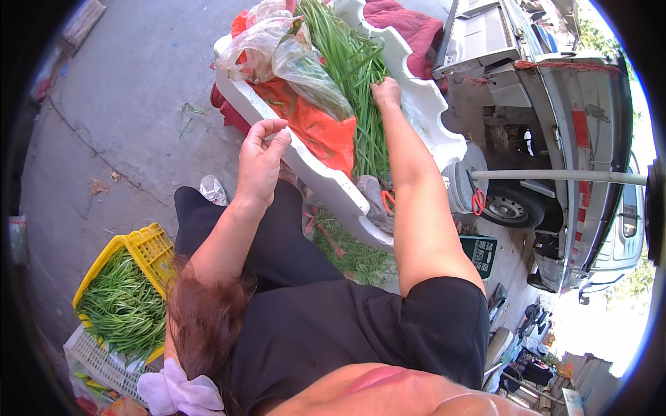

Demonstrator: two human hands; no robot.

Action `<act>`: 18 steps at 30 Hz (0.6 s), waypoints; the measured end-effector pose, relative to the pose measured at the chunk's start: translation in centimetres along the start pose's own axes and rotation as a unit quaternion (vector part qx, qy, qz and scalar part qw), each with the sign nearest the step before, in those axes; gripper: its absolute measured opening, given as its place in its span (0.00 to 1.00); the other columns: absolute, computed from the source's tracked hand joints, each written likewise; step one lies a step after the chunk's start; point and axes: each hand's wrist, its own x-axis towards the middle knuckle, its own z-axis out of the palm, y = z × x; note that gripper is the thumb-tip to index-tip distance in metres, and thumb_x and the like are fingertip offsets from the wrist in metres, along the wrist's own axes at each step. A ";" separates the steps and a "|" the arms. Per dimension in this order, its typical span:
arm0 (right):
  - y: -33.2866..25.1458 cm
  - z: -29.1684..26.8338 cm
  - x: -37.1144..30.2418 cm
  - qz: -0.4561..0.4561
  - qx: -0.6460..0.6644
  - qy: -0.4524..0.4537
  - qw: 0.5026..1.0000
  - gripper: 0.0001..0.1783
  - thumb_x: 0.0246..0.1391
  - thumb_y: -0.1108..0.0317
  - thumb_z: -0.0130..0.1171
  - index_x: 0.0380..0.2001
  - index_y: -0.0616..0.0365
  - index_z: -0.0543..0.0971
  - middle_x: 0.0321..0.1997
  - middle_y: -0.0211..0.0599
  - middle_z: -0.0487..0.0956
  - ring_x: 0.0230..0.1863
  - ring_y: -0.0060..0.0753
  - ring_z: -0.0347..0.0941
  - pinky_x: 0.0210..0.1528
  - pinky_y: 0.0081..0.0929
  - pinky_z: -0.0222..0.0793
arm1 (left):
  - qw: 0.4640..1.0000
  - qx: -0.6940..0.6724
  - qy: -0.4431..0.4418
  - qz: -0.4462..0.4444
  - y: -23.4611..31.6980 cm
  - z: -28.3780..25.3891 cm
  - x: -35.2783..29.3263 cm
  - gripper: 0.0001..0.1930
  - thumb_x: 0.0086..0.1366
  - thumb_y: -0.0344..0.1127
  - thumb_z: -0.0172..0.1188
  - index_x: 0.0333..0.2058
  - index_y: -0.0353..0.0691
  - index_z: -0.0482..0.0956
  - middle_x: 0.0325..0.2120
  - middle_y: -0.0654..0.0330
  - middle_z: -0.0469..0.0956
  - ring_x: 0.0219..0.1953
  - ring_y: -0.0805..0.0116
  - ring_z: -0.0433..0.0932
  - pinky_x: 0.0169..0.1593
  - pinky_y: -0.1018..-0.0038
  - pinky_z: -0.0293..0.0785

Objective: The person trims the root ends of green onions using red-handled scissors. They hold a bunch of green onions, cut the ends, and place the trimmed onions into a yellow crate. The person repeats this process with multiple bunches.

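A long pile of green chives point(361, 104) lies along the right side of a white foam box point(305, 166) with a scalloped edge. Over the pile's right edge, my right hand point(388, 92) is closed on some of the stalks, its fingertips partly hidden among them. My left hand point(259, 163) hovers by the box's left wall, fingers curled and thumb near the index tip, with nothing visible in them. Beside the chives, an orange-red plastic bag point(319, 139) and a crumpled clear bag point(305, 66) fill the box's left part. Orange-handled scissors point(388, 201) rest near the box's close end.
To my left, a yellow crate point(149, 253) holds cut greens point(121, 305) above a pale basket point(104, 364). Loose greens point(354, 256) litter the ground below the box. At right are a bucket point(458, 184) with red-handled scissors point(479, 201), a dark green crate point(480, 253) and a parked truck point(562, 139).
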 end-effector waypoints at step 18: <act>3.5 -6.9 -0.8 0.151 0.455 -0.119 0.869 0.06 0.52 0.69 0.49 0.32 0.60 0.71 0.16 0.30 0.65 0.16 0.29 0.64 0.19 0.30 0.62 | 1.000 -0.019 0.002 -0.014 -0.5 -0.4 0.3 0.09 0.66 0.34 0.52 0.43 0.40 0.72 0.37 0.67 0.74 0.37 0.80 0.72 0.41 0.81 0.67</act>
